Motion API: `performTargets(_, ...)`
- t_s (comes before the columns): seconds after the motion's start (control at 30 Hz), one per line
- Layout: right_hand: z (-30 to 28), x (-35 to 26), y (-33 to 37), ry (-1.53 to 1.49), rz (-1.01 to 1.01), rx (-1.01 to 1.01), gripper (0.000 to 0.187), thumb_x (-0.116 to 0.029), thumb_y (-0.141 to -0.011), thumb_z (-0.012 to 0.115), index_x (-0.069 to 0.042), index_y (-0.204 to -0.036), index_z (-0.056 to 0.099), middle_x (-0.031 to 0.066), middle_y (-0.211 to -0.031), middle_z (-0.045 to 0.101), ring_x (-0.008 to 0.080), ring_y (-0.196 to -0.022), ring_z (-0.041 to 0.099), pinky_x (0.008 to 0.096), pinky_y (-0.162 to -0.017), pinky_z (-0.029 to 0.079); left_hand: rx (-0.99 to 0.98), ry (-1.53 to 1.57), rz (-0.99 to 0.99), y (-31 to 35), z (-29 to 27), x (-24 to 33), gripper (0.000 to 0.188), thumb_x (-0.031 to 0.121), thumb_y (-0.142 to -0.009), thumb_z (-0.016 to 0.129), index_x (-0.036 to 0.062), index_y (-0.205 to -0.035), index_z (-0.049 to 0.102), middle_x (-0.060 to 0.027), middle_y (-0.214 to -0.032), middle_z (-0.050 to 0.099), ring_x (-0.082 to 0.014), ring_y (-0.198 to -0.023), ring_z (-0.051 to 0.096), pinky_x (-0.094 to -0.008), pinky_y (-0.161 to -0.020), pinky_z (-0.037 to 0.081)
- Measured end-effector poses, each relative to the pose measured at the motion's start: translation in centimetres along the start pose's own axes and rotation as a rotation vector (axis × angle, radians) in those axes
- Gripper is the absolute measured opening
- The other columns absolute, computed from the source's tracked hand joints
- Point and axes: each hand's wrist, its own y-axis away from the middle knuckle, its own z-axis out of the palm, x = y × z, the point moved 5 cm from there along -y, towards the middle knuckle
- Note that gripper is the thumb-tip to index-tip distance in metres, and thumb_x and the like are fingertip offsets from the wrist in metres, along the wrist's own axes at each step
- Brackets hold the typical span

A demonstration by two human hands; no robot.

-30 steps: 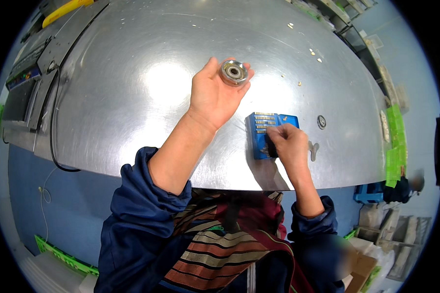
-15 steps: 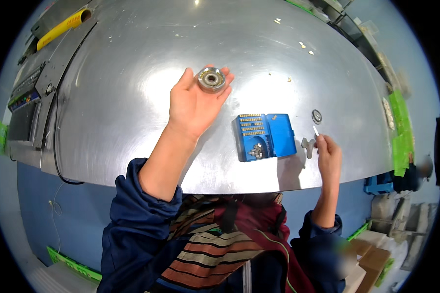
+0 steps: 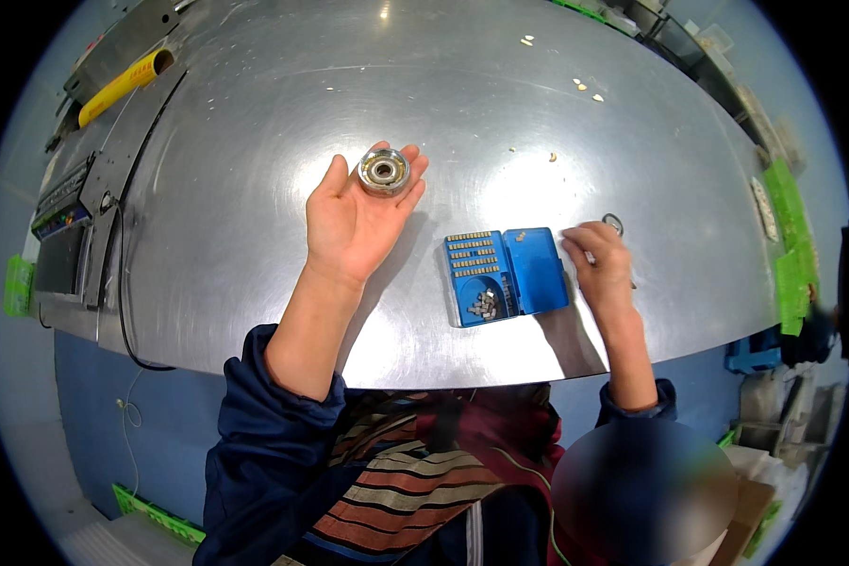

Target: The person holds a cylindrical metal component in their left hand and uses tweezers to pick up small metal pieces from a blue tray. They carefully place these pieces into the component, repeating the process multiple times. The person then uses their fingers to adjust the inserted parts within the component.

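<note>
My left hand (image 3: pixel 354 222) is held palm up over the steel table, fingers extended. Across its fingers rests a round, shiny metal disc (image 3: pixel 384 172) with a ring-shaped, bearing-like centre. My right hand (image 3: pixel 602 262) has its fingers pinched together, just right of an open blue case (image 3: pixel 538 274). A small white stick (image 3: pixel 590 257) shows between those fingers, mostly hidden by them. In the case, small brass-coloured pieces (image 3: pixel 472 255) stand in rows, and loose grey metal pieces (image 3: pixel 484 305) lie in a rounded compartment. Behind my right hand lies a small dark ring (image 3: pixel 613 223), partly covered.
Small pale scraps (image 3: pixel 580 86) are scattered on the steel table (image 3: pixel 255 141) at the far right. A yellow tube (image 3: pixel 127 87) lies at the far left, near a dark device (image 3: pixel 64 241) with a black cable (image 3: pixel 123 283). Green tape (image 3: pixel 790 245) runs along the right edge.
My right hand has moved left toward the blue case's lid, its fingers now turned inward, covering the grey three-armed piece. The left hand, with the disc, has shifted slightly left and nearer.
</note>
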Motion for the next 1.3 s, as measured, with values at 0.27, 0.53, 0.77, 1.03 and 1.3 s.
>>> performTargets(0.27,3.8,-3.1,-1.5,0.011,-0.174,-0.137,0.008,-0.003,-0.074,0.069,-0.004,-0.082,0.069,0.0074,-0.081,0.061,0.0265,-0.081,0.058,0.0365,-0.07,0.05,-0.014,-0.019,-0.016,-0.2,-0.2,0.0,0.052,0.038,-0.104,0.02,-0.0045,-0.129,0.038,-0.0277,-0.14,0.034,-0.0399,-0.136,0.029,-0.0496,-0.113,0.028)
performTargets(0.53,3.9,-2.9,-0.8,0.124,-0.17,-0.091,0.008,-0.004,-0.081,0.063,-0.002,-0.088,0.065,0.0105,-0.084,0.063,0.0276,-0.079,0.059,0.0352,-0.069,0.05,0.016,-0.031,-0.037,-0.2,0.0,-0.1,0.049,0.04,-0.103,0.019,0.0024,-0.125,0.042,-0.0233,-0.134,0.042,-0.0353,-0.133,0.035,-0.0461,-0.114,0.025)
performTargets(0.77,2.2,-2.1,0.9,-1.161,0.508,-0.189,0.01,-0.004,-0.093,0.056,0.002,-0.1,0.059,0.0084,-0.087,0.064,0.0125,-0.076,0.06,0.0239,-0.066,0.05,0.004,-0.019,-0.021,0.1,0.0,0.1,0.048,0.038,-0.103,0.02,0.0015,-0.127,0.041,-0.024,-0.136,0.039,-0.0366,-0.134,0.032,-0.0469,-0.115,0.024)
performTargets(1.03,0.7,-5.0,2.2,-1.298,0.313,-0.058,0.017,0.0,-0.088,0.062,0.004,-0.104,0.058,0.0122,-0.091,0.065,0.0163,-0.081,0.064,0.0266,-0.07,0.053,-0.04,0.03,-0.052,1.2,0.7,-0.2,0.049,0.039,-0.103,0.022,0.0009,-0.128,0.04,-0.0246,-0.138,0.037,-0.0382,-0.135,0.031,-0.0482,-0.114,0.024)
performTargets(1.3,-0.2,-8.5,3.4,-1.185,0.253,-0.101,0.019,0.002,-0.091,0.057,0.009,-0.109,0.06,0.0119,-0.089,0.064,0.0152,-0.077,0.063,0.0265,-0.07,0.053,-0.101,0.197,-0.124,4.6,0.9,-2.0,0.05,0.038,-0.103,0.027,-0.0027,-0.13,0.039,-0.0272,-0.141,0.035,-0.0409,-0.136,0.029,-0.0539,-0.111,0.028)
